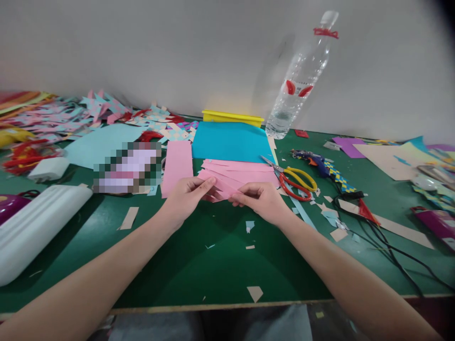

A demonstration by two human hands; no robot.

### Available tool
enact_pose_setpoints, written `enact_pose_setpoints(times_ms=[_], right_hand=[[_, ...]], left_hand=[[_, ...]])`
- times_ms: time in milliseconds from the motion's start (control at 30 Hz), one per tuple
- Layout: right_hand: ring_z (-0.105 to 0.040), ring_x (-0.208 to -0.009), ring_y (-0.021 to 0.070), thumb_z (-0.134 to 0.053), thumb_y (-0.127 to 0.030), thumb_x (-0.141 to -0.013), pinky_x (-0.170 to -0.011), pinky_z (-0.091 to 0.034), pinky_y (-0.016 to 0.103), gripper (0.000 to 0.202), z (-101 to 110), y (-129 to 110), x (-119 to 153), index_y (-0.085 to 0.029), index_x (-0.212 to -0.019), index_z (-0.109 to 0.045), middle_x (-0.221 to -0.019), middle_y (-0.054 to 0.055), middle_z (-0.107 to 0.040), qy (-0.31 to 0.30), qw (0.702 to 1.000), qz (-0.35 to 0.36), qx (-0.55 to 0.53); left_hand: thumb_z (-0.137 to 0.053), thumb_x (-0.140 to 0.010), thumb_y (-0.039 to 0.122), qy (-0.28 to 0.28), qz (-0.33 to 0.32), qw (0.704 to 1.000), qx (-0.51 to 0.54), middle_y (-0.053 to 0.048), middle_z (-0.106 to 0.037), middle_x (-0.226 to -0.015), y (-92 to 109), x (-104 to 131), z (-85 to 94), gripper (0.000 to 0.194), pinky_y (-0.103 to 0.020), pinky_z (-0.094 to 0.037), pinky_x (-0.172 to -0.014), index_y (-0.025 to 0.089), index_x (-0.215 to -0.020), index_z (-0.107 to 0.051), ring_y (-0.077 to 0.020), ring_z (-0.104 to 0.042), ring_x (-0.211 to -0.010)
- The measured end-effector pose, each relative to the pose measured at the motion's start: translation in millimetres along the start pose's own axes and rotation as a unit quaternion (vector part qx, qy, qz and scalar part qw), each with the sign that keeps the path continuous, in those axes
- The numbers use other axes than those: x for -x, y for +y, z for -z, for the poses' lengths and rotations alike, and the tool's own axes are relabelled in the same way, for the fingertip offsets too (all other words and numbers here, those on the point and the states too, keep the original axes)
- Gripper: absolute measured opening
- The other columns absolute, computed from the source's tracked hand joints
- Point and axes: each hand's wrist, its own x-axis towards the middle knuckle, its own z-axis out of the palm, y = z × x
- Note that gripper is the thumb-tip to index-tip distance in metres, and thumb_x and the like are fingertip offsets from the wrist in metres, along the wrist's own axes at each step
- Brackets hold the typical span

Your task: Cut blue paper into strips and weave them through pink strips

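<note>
Between my two hands is a pink paper strip (226,184), raised a little over the green table. My left hand (190,194) pinches its left part with the thumb on top. At the right end, my right hand (261,199) grips it between thumb and fingers. More pink strips (245,169) lie just behind, overlapping the lower edge of a blue sheet (231,142). A wider pink piece (177,163) rests to the left of that sheet. Scissors (296,182) with red and yellow handles lie beyond my right hand, their blades toward the blue sheet.
A clear bottle (298,80) leans on the wall behind. Woven paper pieces (53,116) pile up at the back left, near a blurred-out phone (130,168). A long white object (42,227) lies at the left. Black cords (387,246) and paper scraps (339,234) lie at the right.
</note>
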Motion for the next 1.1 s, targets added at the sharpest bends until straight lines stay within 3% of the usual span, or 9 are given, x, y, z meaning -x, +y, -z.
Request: enact_pose_setpoints(times_ms=[200, 400, 567, 800, 967, 1100], right_hand=[[-0.070, -0.071, 0.0153, -0.071, -0.044, -0.073, -0.070, -0.057, 0.029, 0.028, 1, 5, -3, -0.017, -0.081, -0.070, -0.080, 0.007, -0.074, 0.018, 0.993, -0.062, -0.102], [-0.071, -0.075, 0.0171, -0.071, -0.043, -0.073, -0.070, -0.058, 0.030, 0.030, -1, 9, -5, -0.016, -0.087, -0.070, -0.089, 0.009, -0.075, 0.037, 0.987, -0.075, -0.140], [-0.071, -0.069, 0.0164, -0.072, -0.040, -0.072, -0.064, -0.057, 0.027, 0.027, 0, 7, -4, -0.017, -0.084, -0.073, -0.075, 0.006, -0.074, 0.059, 0.992, -0.060, -0.097], [-0.069, -0.063, 0.0158, -0.071, -0.036, -0.074, -0.060, -0.056, 0.028, 0.020, 2, -1, 0, -0.016, -0.079, -0.072, -0.071, 0.005, -0.073, 0.078, 0.995, -0.038, -0.041], [-0.069, -0.065, 0.0178, -0.070, -0.041, -0.075, -0.061, -0.056, 0.031, 0.023, 7, 0, 0, -0.018, -0.079, -0.071, -0.071, 0.006, -0.073, 0.075, 0.997, -0.022, 0.013], [-0.065, -0.055, 0.0154, -0.065, -0.046, -0.078, -0.052, -0.050, 0.029, 0.029, 14, 2, -1, -0.019, -0.087, -0.070, -0.075, 0.006, -0.073, 0.057, 0.995, -0.023, 0.078]], left_hand=[[-0.064, -0.082, 0.040, 0.020, -0.006, 1.000, 0.006, -0.007, -0.072, -0.075, 0, -1, -1.0, 0.028, -0.030, -0.055, -0.069, 0.014, -0.084, -0.073, -0.0166, -0.066, -0.070], [-0.065, -0.081, 0.043, 0.045, 0.008, 0.999, 0.010, -0.008, -0.072, -0.076, -2, -2, -0.1, 0.030, -0.031, -0.055, -0.069, 0.014, -0.086, -0.073, -0.0176, -0.066, -0.070], [-0.064, -0.082, 0.044, 0.040, 0.015, 0.999, 0.003, -0.008, -0.072, -0.078, -2, -2, -0.2, 0.032, -0.031, -0.055, -0.070, 0.014, -0.089, -0.073, -0.0177, -0.066, -0.071], [-0.064, -0.081, 0.044, 0.034, 0.004, 0.999, -0.016, -0.007, -0.070, -0.077, -2, -2, 1.9, 0.030, -0.030, -0.053, -0.070, 0.015, -0.088, -0.071, -0.0168, -0.065, -0.072], [-0.065, -0.080, 0.044, 0.078, -0.031, 0.992, -0.094, -0.004, -0.069, -0.077, -3, -7, 13.1, 0.028, -0.025, -0.049, -0.070, 0.017, -0.087, -0.070, -0.0139, -0.062, -0.072], [-0.065, -0.079, 0.044, 0.082, -0.044, 0.980, -0.176, -0.003, -0.067, -0.069, -3, -10, 19.9, 0.028, -0.025, -0.046, -0.065, 0.018, -0.085, -0.070, -0.0148, -0.060, -0.066]])
